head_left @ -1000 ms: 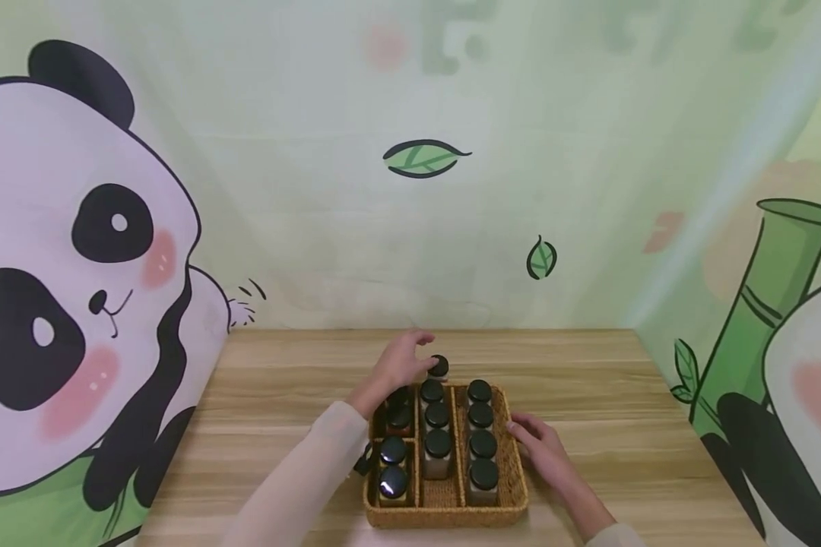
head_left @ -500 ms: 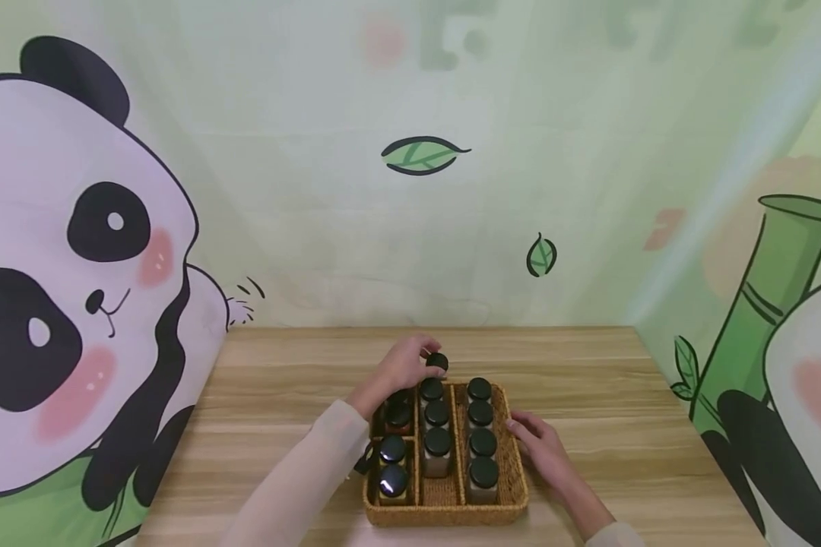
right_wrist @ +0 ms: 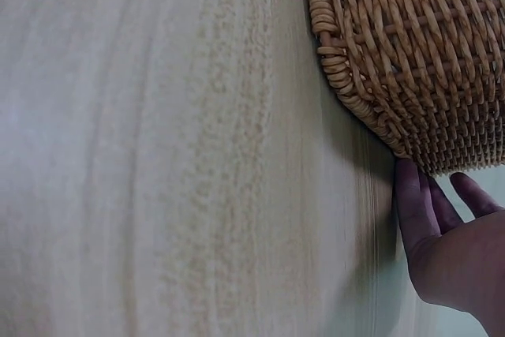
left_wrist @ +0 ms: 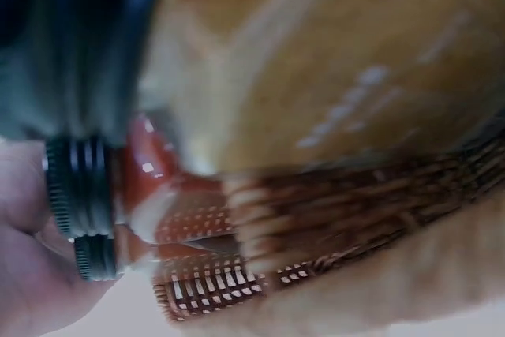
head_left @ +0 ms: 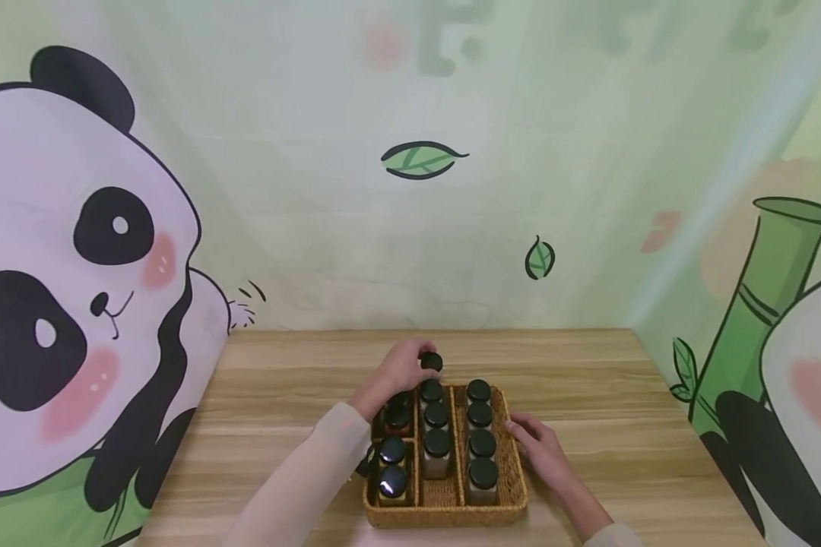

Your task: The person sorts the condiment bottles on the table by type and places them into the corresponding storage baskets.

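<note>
Behind the basket, my left hand [head_left: 405, 368] grips a small jar by its black lid [head_left: 432, 362]. Its body is mostly hidden behind the basket's far edge. My right hand [head_left: 543, 448] rests with its fingers against the right side of the woven basket [head_left: 445, 518]; in the right wrist view, fingertips of the right hand [right_wrist: 442, 234] touch the wicker. Several black-lidded jars [head_left: 483, 475] stand in the basket's compartments. Close up in the left wrist view are a blurred jar with yellow-brown contents [left_wrist: 339, 61] and a jar with red contents [left_wrist: 158, 171].
The basket stands on a wood-grain table [head_left: 280, 433]. Dividers [head_left: 418, 475] split it into compartments. A wall hanging with pandas and leaves [head_left: 424, 161] rises behind the table's far edge.
My left fingers have closed round the lid of the jar behind the basket, and the jar has shifted slightly left. The right hand stays at the basket.
</note>
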Motion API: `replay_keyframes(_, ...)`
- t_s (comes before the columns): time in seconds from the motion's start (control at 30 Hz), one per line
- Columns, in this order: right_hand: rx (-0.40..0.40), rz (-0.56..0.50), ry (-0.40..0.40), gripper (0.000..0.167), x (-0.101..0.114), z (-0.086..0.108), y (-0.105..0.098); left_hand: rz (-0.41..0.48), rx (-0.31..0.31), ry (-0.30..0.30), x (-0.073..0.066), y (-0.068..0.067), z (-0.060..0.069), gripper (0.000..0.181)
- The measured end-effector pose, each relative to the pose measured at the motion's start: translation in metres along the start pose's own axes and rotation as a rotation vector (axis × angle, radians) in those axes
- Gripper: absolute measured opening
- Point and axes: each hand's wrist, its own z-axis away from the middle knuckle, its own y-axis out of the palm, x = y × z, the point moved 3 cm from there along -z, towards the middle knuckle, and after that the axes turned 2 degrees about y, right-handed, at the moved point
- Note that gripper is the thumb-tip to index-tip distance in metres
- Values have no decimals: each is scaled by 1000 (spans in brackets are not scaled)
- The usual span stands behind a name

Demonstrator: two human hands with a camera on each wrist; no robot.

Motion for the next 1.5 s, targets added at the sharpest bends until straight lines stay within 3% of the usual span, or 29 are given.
replay_keyframes(0.37, -4, -54, -13, 57, 1, 0, 2, -4, -127, -41, 10, 1, 7, 47)
replay_keyframes(0.57, -3, -37, -2, 62, -4, 0, 1, -45, -192, -13, 8, -14, 9, 47)
replay_keyframes(0.8, -12, -10, 15, 65, -7, 0, 0, -62, -216, 30, -18, -45, 18, 49)
replay_keyframes(1.03, -11, -18, 4, 61, -7, -1, -1, -75, -235, 83, -52, -70, 36, 49)
replay_keyframes(1.27, -8, -24, 3, 60, -7, -3, 0, -62, -201, 151, -83, -81, 62, 46)
replay_keyframes(1.5, -10, 11, -12, 63, -5, 0, 2, 3, -129, 177, -107, -84, 90, 44)
